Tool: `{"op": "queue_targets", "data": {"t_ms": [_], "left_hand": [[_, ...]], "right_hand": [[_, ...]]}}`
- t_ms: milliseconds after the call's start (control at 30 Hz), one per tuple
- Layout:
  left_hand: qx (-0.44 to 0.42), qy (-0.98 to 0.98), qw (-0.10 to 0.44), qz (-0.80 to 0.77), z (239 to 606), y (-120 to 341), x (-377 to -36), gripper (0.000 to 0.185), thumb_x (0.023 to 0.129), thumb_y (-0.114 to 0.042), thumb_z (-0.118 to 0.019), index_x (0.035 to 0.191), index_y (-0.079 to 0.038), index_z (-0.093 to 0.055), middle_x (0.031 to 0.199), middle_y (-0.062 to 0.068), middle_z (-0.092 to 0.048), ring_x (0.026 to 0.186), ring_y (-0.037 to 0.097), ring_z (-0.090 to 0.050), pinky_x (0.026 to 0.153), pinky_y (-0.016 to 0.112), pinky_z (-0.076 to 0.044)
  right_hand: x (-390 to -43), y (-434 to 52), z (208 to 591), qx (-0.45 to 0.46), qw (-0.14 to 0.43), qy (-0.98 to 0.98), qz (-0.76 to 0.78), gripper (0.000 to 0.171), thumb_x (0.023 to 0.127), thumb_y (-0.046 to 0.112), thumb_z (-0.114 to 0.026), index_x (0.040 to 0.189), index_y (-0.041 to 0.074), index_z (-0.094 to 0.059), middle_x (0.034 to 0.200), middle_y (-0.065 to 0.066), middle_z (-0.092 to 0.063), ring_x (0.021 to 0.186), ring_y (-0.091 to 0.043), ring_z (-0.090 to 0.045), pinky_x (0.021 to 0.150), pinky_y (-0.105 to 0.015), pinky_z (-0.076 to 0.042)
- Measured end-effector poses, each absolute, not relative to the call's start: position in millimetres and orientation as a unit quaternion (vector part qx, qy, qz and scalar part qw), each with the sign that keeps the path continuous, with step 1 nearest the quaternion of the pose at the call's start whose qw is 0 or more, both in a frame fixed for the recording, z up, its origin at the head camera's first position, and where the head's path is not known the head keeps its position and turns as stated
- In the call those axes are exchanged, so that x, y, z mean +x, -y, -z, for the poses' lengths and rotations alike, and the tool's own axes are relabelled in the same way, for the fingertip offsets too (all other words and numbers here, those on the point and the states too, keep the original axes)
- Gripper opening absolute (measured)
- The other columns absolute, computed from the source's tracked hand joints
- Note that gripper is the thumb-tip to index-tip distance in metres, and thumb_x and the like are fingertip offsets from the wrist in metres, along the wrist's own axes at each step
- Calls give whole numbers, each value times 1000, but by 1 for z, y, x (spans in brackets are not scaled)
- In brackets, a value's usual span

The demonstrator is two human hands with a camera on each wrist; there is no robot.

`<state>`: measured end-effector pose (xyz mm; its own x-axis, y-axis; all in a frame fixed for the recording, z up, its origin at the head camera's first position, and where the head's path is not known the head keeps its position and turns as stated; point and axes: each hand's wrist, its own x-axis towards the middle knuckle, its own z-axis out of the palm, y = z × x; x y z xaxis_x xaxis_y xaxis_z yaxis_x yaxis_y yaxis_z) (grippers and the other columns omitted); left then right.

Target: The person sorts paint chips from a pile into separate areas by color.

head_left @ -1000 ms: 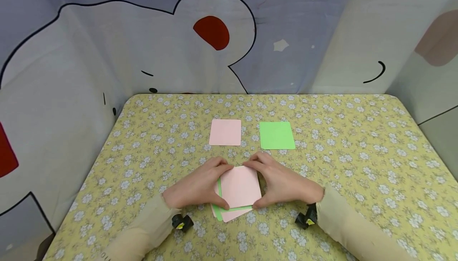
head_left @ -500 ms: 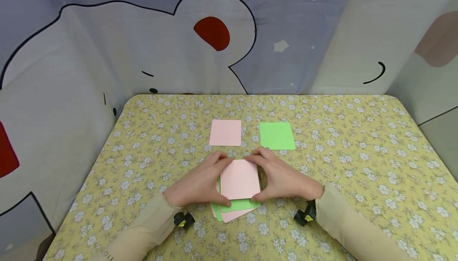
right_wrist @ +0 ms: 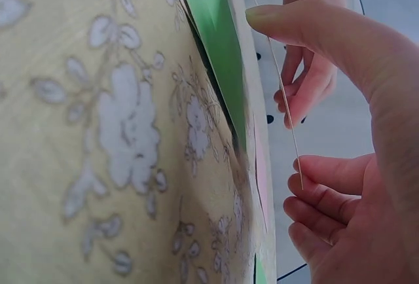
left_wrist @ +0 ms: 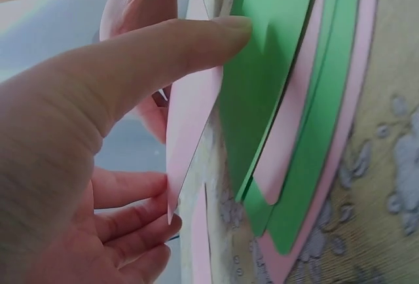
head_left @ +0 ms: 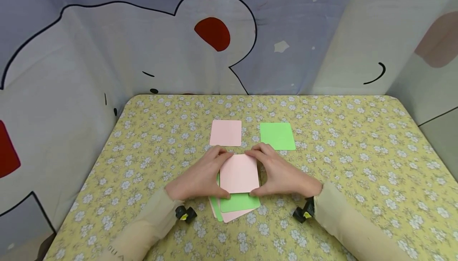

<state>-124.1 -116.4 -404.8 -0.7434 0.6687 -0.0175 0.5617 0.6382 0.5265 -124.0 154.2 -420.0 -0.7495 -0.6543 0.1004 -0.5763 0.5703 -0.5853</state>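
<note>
1. Head view, nearest item: a loose stack of cards point(head_left: 234, 209), pink and green, lying fanned on the desk point(head_left: 358, 165) near its front edge; a green card is the topmost one left on the stack.
2. Pink card point(head_left: 239, 173): held just above the far part of the stack, between both hands, flat and facing up.
3. Left hand point(head_left: 200, 177): fingers curled round the card's left edge, thumb at the near corner, fingertips at the far corner. The left wrist view shows the thumb point(left_wrist: 163, 55) laid along the card's near edge, with the card lifted off the green one below.
4. Right hand point(head_left: 280, 175): same grip on the right edge; the right wrist view shows the card edge-on, pinched between thumb and fingers.
5. Single pink card point(head_left: 226, 133): flat on the desk, just beyond the hands, to the left.
6. Single green card point(head_left: 277, 136): flat, right of it, apart.
7. Printed cloth backdrop point(head_left: 143, 46): behind the desk.
</note>
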Motion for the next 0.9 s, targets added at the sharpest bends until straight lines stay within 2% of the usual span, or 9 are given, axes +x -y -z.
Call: {"op": "queue_targets", "data": {"t_ms": [200,500,633,900], "left_hand": [[345,-899,99,-251,402,114,-135,104,67,-33,-96,152,-3,-44,135,5,-41,112,17,-45,90,31,-50],[328,-904,103,-255,400,112,-152,107,68,-28,-96,154,1,-40,143,10,-40,121,22,-44,95,34,-50],[329,-903,105,-257,401,113,-159,105,70,-27,-94,154,2,-39,143,10,-39,120,22,-45,96,34,-49],[320,-902,109,-267,402,114,-174,105,74,-29,-92,156,3,-34,152,14,-37,130,26,-45,104,39,-46]], "right_hand": [[-133,-154,419,-344,52,-885,309,100,68,43,-94,148,2,-48,139,-5,-43,121,-19,-43,94,-40,-50],[-150,-152,419,-329,51,-891,307,102,68,42,-94,149,1,-46,140,-7,-43,123,-22,-42,96,-41,-49],[-156,-150,418,-321,58,-892,314,102,69,40,-94,149,0,-46,141,-9,-42,125,-24,-41,98,-43,-48],[-172,-149,417,-304,63,-899,310,101,70,40,-93,149,0,-45,141,-12,-42,125,-26,-42,100,-43,-47]]}}
